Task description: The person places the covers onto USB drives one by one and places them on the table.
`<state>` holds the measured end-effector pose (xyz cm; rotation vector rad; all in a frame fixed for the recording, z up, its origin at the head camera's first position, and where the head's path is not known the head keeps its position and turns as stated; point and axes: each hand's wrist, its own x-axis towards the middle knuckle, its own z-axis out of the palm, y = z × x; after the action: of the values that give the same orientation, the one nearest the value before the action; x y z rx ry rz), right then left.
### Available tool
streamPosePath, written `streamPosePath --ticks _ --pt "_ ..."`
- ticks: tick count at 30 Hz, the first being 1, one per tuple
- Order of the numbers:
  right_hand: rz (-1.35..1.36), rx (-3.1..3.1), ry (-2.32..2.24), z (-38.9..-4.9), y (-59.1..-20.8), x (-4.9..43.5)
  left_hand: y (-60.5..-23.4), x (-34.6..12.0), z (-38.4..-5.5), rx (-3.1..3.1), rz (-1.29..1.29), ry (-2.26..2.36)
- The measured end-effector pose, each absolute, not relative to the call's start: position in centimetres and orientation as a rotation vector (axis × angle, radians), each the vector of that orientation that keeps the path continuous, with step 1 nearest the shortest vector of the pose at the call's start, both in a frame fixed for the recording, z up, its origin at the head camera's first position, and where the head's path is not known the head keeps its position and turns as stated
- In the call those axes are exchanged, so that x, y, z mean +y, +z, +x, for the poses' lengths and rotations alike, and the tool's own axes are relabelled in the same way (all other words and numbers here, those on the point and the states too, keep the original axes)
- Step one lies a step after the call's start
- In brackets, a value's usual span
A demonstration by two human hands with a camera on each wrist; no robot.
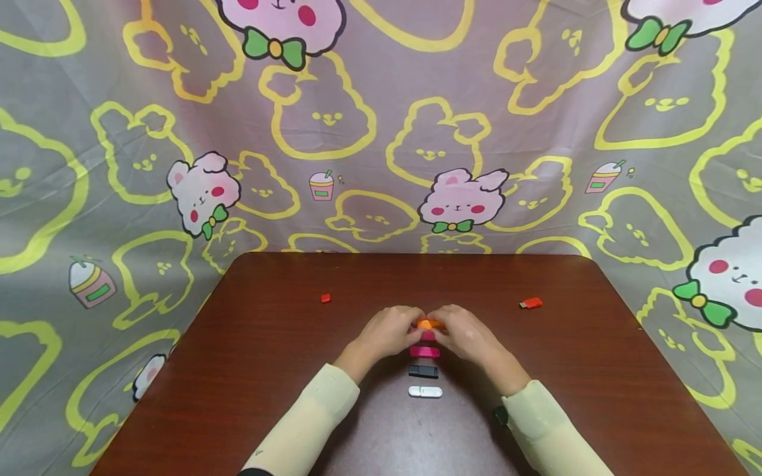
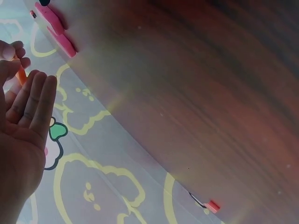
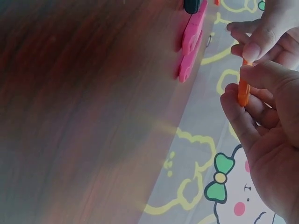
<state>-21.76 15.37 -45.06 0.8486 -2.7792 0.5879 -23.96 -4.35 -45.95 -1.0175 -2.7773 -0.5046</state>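
Note:
Both hands meet over the far end of a column of USB sticks, holding an orange USB stick [image 3: 243,93] between them. My left hand [image 1: 389,332] pinches one end of it. With thumb and fingers, my right hand [image 1: 467,334] grips the other end. Fingers cover much of the stick. Just below the hands lie two pink USB sticks, the nearer pink stick [image 1: 424,352] in plain sight and the farther pink stick [image 1: 426,336] partly hidden by fingers. Closer to me come a black USB stick [image 1: 423,371] and a white USB stick [image 1: 425,392].
On the brown table [image 1: 268,370], a small red cap [image 1: 325,299] lies at the back left. A red USB stick [image 1: 532,303] with its metal plug bare lies at the back right. A patterned cloth [image 1: 369,145] hangs behind the table.

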Motion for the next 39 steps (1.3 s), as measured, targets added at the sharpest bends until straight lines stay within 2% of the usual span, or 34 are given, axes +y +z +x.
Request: streamPosePath --ticks 19,39 --pt "0.868 -2.678 0.628 -21.9 -45.0 15.5 -45.3 -4.5 -23.8 -2.786 -1.011 -0.604" --pt "0.876 -2.613 0.568 -22.1 -45.1 14.7 -45.0 -4.3 -23.9 -2.700 -1.048 -0.493"
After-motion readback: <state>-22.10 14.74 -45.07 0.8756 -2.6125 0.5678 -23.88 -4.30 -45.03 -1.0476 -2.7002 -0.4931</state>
